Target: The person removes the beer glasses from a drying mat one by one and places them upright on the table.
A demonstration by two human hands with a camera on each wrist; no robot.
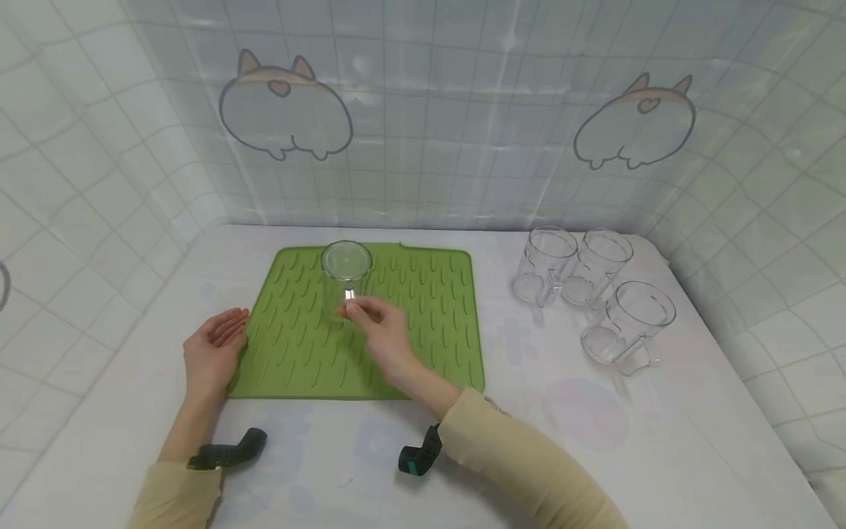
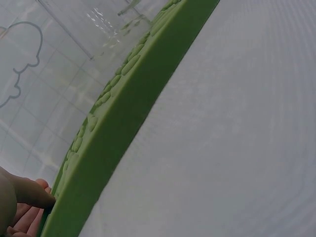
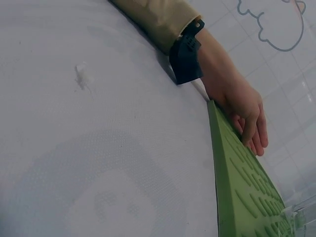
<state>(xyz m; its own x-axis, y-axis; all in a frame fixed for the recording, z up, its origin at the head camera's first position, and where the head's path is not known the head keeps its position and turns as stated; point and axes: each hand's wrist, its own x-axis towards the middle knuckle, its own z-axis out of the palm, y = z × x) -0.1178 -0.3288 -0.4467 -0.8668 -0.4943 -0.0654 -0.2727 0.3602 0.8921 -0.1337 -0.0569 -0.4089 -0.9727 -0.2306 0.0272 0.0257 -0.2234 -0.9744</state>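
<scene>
A clear glass mug (image 1: 346, 272) stands upside down on the green ridged drying mat (image 1: 429, 323), its thick base facing up. My right hand (image 1: 383, 334) pinches the mug's handle between thumb and fingers. At the mat's left edge, my left hand (image 1: 214, 349) rests with loosely bent fingers and holds nothing. The right wrist view shows this same left hand (image 3: 242, 106) touching the mat's edge, with part of the mug (image 3: 301, 217) at the lower right corner. In the left wrist view, the thumb of the left hand (image 2: 24, 197) lies against the green mat (image 2: 113, 128).
Three more clear glass mugs stand upright on the right of the white table: one at the back (image 1: 545, 264), a second mug (image 1: 597, 266) beside it, and a third mug (image 1: 628, 323) nearer. Tiled-pattern sheeting (image 1: 449, 147) rises behind and at both sides.
</scene>
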